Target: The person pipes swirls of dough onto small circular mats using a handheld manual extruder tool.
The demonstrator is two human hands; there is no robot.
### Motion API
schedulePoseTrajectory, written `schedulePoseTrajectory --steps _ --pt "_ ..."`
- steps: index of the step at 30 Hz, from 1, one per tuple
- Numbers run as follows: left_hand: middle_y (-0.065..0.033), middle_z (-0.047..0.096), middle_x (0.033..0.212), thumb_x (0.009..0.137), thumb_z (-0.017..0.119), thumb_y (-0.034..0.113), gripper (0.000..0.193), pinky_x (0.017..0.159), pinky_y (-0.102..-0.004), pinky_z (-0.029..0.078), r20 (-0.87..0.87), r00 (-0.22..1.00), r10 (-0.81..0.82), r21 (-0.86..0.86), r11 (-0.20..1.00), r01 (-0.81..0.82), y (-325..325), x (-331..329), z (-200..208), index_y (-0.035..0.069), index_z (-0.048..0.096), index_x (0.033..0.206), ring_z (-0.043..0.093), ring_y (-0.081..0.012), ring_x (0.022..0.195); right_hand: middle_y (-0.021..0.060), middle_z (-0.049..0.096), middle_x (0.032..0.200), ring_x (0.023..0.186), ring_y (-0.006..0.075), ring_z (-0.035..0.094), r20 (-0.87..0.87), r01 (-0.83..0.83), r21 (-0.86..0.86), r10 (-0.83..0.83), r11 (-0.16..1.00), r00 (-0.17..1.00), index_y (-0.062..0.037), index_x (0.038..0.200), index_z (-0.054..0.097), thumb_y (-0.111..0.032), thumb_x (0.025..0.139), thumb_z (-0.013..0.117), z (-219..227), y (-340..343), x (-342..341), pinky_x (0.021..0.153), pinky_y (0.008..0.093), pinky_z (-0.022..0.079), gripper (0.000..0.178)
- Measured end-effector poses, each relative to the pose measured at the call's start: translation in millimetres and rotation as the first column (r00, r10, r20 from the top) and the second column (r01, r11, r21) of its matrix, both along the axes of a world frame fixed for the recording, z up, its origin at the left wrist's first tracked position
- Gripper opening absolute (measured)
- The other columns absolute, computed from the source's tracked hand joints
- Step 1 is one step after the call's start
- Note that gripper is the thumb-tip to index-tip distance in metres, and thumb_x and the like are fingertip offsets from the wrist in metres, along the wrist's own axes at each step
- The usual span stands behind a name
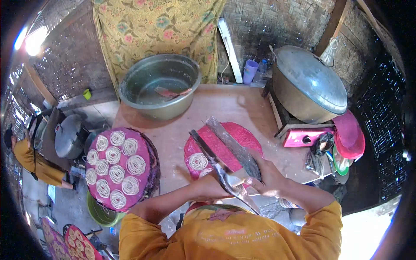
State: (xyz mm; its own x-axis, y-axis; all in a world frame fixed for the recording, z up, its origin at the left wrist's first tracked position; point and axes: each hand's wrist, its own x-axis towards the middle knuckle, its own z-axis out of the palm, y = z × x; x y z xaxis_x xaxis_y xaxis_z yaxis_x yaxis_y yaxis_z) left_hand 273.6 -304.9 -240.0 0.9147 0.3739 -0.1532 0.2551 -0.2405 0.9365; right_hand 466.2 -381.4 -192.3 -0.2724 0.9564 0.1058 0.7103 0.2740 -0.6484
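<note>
Both hands are around a two-handled wooden press [232,146], whose two long bars spread apart in a V over a round pink woven mat [249,134]. My left hand [210,185] is closed on the darker, metal-edged bar, its fingers partly hidden. Around the paler wooden bar, my right hand [268,177] is closed, with the thumb on the near side. On the mat's left part lies a coil of pale noodle strands [198,161]. A second coil [205,172] shows partly beside the press.
At left, a stack of round pink mats [141,167] carries several noodle coils. A big green basin [130,102] with a scoop stands at the table's back. A large lidded pot [286,93] sits at right. Another person [32,158] is far left.
</note>
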Motion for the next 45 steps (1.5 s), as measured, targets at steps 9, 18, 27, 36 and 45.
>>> schedulePoseTrajectory --steps 9,18,27,36,45 --pt "-0.0125 0.051 0.117 0.063 0.083 0.017 0.091 0.097 -0.035 0.038 0.315 0.949 -0.015 -0.051 0.998 0.033 19 18 22 0.001 0.03 0.135 0.051 -0.0241 0.107 0.0251 0.043 0.128 0.111 0.0349 0.049 -0.843 -0.735 -0.533 -0.338 0.419 0.419 0.0084 0.137 0.021 -0.081 0.067 0.041 -43 -64 85 0.091 0.0477 0.04 0.116" --pt "-0.0211 0.056 0.11 0.087 0.037 0.058 0.072 0.101 -0.0494 0.035 0.621 0.475 0.624 -0.783 0.466 0.411 114 76 -4 -0.004 0.041 0.123 0.052 -0.0355 0.109 0.0291 0.056 0.107 0.092 0.0374 0.06 -0.703 -0.581 -0.7 -0.542 0.415 0.46 0.0065 0.136 0.028 -0.082 0.073 0.024 -51 -40 104 0.084 0.0446 0.044 0.109" --pt "-0.007 0.059 0.082 0.086 0.047 0.05 0.045 0.083 -0.0425 0.045 0.329 0.303 0.895 -0.841 0.131 0.524 127 88 -136 0.006 0.056 0.091 0.057 -0.0258 0.08 0.0188 0.062 0.089 0.074 0.0247 0.065 -0.268 -0.047 -0.932 -0.599 0.358 0.754 -0.001 0.124 0.046 -0.065 0.087 0.031 -61 -13 85 0.063 0.0306 0.052 0.075" --pt "0.0002 0.049 0.068 0.089 0.042 0.049 0.037 0.07 -0.0383 0.045 0.384 0.19 0.904 -0.874 0.289 0.39 99 60 -81 0.014 0.05 0.081 0.052 -0.0193 0.068 0.0107 0.063 0.08 0.067 0.0158 0.061 -0.243 0.027 -0.887 -0.518 0.46 0.82 0.0006 0.102 0.059 -0.059 0.089 0.039 -12 -20 70 0.059 0.0288 0.049 0.065" --pt "-0.0019 0.051 0.072 0.087 0.035 0.059 0.05 0.073 -0.0405 0.044 0.53 0.18 0.829 -0.78 0.394 0.486 108 40 -78 0.012 0.052 0.081 0.053 -0.0214 0.072 0.0069 0.061 0.071 0.059 0.0124 0.058 -0.347 -0.03 -0.831 -0.476 0.555 0.808 0.0006 0.094 0.062 -0.054 0.09 0.042 -30 -22 63 0.052 0.0254 0.047 0.058"
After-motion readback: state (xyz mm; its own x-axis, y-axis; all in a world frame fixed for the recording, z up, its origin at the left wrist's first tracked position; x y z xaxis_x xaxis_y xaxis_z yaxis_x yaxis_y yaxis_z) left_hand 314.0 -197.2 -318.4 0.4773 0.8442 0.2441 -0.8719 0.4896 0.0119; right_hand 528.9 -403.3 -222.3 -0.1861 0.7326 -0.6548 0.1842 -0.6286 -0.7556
